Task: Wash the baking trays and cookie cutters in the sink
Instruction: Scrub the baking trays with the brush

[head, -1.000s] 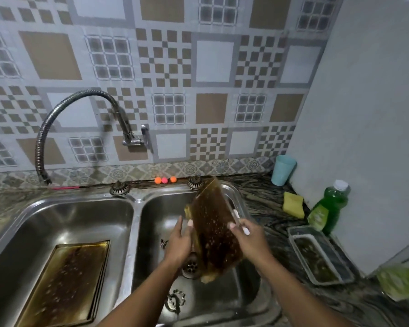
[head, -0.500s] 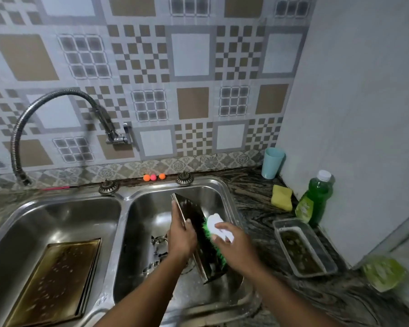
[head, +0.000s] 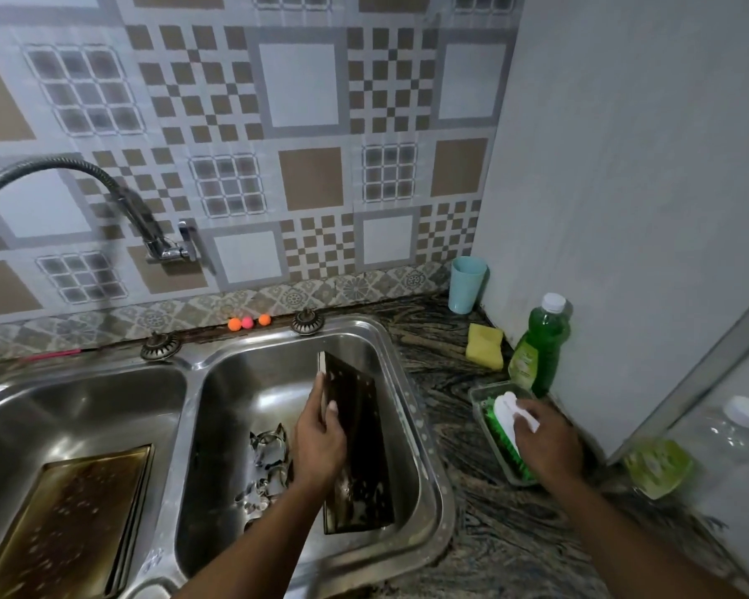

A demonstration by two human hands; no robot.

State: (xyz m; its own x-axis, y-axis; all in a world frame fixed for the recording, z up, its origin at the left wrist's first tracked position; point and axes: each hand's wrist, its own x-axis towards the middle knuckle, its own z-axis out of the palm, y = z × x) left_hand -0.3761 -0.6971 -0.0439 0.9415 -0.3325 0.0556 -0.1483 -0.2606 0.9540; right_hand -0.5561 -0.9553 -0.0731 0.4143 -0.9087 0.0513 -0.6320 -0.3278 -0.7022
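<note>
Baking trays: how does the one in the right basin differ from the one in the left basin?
The right-basin tray stands on edge, gripped by the left hand; the left-basin tray lies flat, untouched. The right-basin tray looks near black; the left-basin tray shows amber-brown. Both are rectangular, speckled and dirty.

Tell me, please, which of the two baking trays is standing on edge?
The dark tray in the right basin, gripped along its edge by the left hand. The other tray lies flat in the left basin, with no hand on it.
</note>
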